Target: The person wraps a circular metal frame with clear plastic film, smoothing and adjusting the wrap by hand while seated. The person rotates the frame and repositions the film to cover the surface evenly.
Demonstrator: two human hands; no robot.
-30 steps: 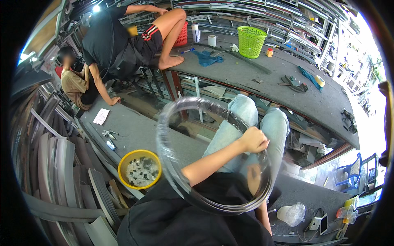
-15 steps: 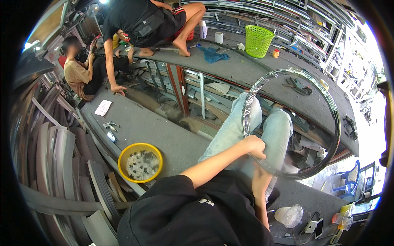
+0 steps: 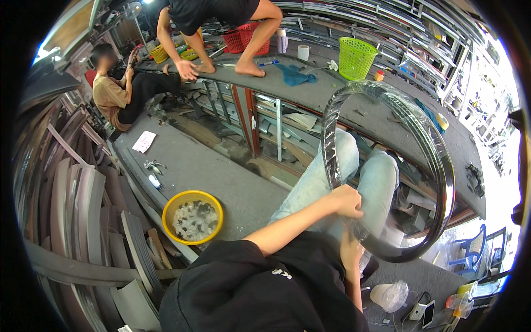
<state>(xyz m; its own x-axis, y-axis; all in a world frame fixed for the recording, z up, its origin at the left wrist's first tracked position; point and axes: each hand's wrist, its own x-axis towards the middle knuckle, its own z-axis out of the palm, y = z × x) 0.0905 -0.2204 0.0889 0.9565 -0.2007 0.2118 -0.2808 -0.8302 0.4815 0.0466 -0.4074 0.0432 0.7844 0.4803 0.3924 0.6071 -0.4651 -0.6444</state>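
Observation:
A large black wheel rim (image 3: 446, 182), partly covered in shiny clear plastic film, stands tilted over my knees. My left hand (image 3: 347, 201) is closed in a fist at its lower left side, shut on the rim there. Just below, my right hand (image 3: 352, 249) is against the same stretch of rim. Its fingers are smeared and partly hidden, so their grip does not show. The legs of my pale jeans (image 3: 310, 182) show behind and beside the ring.
A yellow basin (image 3: 166, 218) with dark and clear scraps sits left. A plastic cup (image 3: 381, 296) and a phone (image 3: 428, 314) are at lower right. Across the gap, a bench holds a green basket (image 3: 354, 58) and blue cloth (image 3: 296, 76). Another person (image 3: 215, 14) crouches there; one sits (image 3: 110, 91) far left.
The rim has turned, showing more of its broad side, and its lower edge has dropped. My hands stay close together. The crouching person's hand has lifted off the near bench and moved back.

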